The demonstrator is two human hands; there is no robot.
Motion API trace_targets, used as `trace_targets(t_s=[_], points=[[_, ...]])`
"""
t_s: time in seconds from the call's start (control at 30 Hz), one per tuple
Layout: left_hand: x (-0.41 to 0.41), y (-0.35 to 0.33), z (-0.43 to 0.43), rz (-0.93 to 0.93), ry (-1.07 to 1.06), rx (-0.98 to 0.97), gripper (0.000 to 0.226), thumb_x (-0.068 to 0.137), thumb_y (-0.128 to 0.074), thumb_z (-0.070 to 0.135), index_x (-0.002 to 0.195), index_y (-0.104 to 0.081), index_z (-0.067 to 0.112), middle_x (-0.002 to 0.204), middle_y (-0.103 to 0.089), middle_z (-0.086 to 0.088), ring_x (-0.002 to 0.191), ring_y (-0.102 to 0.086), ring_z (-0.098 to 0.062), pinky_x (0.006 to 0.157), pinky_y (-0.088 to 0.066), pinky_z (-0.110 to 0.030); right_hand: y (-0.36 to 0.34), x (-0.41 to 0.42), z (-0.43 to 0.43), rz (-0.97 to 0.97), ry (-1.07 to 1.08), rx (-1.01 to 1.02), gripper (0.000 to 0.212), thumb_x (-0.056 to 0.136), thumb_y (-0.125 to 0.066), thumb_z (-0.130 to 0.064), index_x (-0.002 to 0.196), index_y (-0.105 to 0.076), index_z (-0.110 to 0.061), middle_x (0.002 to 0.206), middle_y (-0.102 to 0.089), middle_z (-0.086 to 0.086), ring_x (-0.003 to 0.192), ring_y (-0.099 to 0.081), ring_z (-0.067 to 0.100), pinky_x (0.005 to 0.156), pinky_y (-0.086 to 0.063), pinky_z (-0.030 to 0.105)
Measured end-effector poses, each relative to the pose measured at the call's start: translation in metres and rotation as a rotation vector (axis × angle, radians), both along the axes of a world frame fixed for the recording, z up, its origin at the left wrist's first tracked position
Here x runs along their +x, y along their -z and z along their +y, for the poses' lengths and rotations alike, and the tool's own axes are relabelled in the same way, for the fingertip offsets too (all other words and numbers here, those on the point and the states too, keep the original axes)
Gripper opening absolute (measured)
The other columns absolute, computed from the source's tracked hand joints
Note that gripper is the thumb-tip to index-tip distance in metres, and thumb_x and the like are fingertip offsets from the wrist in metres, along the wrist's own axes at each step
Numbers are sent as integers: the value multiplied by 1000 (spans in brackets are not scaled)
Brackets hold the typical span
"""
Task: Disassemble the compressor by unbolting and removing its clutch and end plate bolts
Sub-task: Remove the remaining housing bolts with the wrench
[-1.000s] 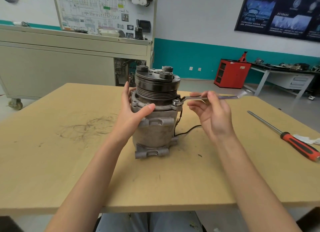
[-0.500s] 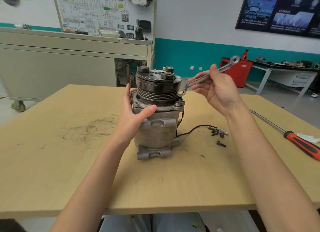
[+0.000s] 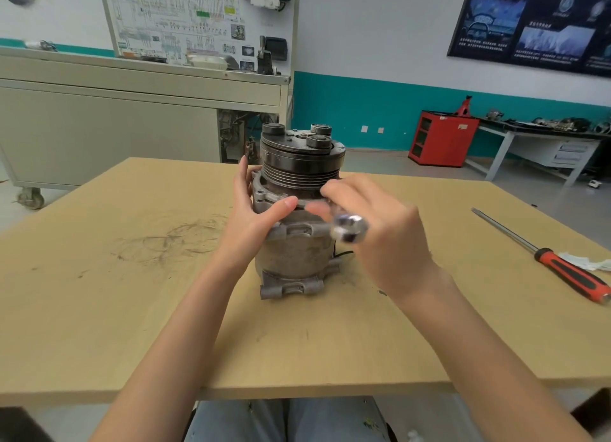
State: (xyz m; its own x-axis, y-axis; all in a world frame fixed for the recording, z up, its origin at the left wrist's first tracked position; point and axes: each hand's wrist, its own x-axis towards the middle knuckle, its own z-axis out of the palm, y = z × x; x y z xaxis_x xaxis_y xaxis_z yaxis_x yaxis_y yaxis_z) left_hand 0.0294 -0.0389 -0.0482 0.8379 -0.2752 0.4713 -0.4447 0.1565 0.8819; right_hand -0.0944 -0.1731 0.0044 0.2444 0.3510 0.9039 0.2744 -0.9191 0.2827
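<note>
The grey, grimy compressor [image 3: 294, 253] stands upright at the middle of the counter [image 3: 99, 293]. A dark grooved clutch pulley [image 3: 299, 164] sits on top. Its right side is covered by the right hand [image 3: 386, 236], which is motion-blurred. Only the shiny near end of the wrench [image 3: 349, 229] shows, so where the far end sits cannot be told. The left hand [image 3: 251, 217] grips the compressor's upper flange, thumb in front and fingers behind. The right hand's fingers curl round the wrench.
</note>
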Motion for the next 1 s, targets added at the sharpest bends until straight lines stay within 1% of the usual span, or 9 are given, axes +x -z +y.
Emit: trace_targets(t_s=[0.07,0.2,0.33,0.47,0.53,0.73,0.8,0.9,1.0], points=[[0,0,0,0,1,3,110,67,-74,46,154,-7,32,123,-34,39,103,-41,32,88,-38,-3,5,2,6,-30,26,-50,24,87,-67,-24,78,-70,-2,71,-65,8,52,-58,18,43,-43,22],[-2,-1,1,9,-10,3,107,69,-71,45,153,-7,33,131,-35,31,115,-41,20,108,-35,-24,11,2,1,-109,-29,-43,33,90,-60,-25,79,-72,4,77,-71,14,60,-67,22,45,-53,28],[-1,-2,0,8,-13,7,107,68,-71,43,153,-7,32,125,-34,35,109,-38,28,104,-34,-20,16,-1,0,-210,56,-137,32,92,-61,-24,82,-72,4,82,-71,16,65,-69,23,50,-55,29],[-3,-2,0,0,-17,0,106,70,-70,41,153,-7,30,128,-35,32,125,-42,7,111,-35,-29,16,1,4,-189,114,-90,35,94,-56,-26,80,-71,2,80,-71,14,62,-67,21,46,-53,27],[-3,-2,0,-3,-17,4,106,69,-70,41,153,-7,30,127,-35,33,124,-42,8,110,-35,-27,17,2,5,-188,130,-75,36,95,-54,-26,80,-71,1,80,-71,14,62,-68,21,45,-53,27],[2,1,-1,2,-4,3,113,63,-74,49,153,-7,32,122,-33,39,104,-38,32,92,-37,-6,14,-1,14,-122,175,0,36,94,-54,-29,79,-71,-1,76,-69,11,58,-65,20,44,-50,24],[4,2,-1,2,-8,16,112,64,-74,48,153,-7,34,121,-32,41,99,-37,35,90,-37,-7,11,-3,16,-71,172,54,32,92,-58,-27,77,-69,-1,72,-66,10,53,-60,19,41,-45,23],[3,1,-1,10,-6,13,115,60,-76,51,152,-9,36,121,-32,42,103,-39,32,100,-37,-20,4,-1,18,-22,180,114,22,86,-68,-20,73,-67,-2,67,-61,10,47,-54,19,41,-38,19],[0,1,0,3,-22,-3,120,51,-68,54,153,-12,28,135,-37,25,117,-41,18,100,-34,-14,6,7,22,-44,239,82,17,80,-76,-12,71,-66,-3,64,-59,10,45,-51,17,41,-33,17]])
